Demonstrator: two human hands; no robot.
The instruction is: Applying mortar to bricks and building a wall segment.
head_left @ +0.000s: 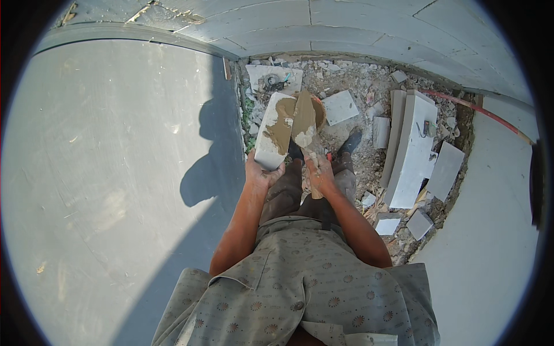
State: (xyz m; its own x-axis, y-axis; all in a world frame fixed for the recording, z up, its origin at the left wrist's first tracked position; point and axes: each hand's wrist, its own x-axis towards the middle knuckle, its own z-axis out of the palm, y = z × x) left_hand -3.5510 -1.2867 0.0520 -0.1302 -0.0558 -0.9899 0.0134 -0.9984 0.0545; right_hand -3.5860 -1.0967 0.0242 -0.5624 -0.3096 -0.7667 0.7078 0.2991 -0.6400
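My left hand grips the near end of a white block, which is held up and tilted. Brown wet mortar is spread unevenly over its upper face. Just to the right, my right hand is closed round the handle of a trowel. Mortar coats the trowel's blade, which points away from me beside the block's edge. Behind the blade, partly hidden, an orange-rimmed bucket holds brown material.
Rubble covers the ground. Long white slabs and a grey board lie at right, near a red hose or pole. A flat white piece lies past my shoe. A smooth grey surface fills the left; a block wall stands ahead.
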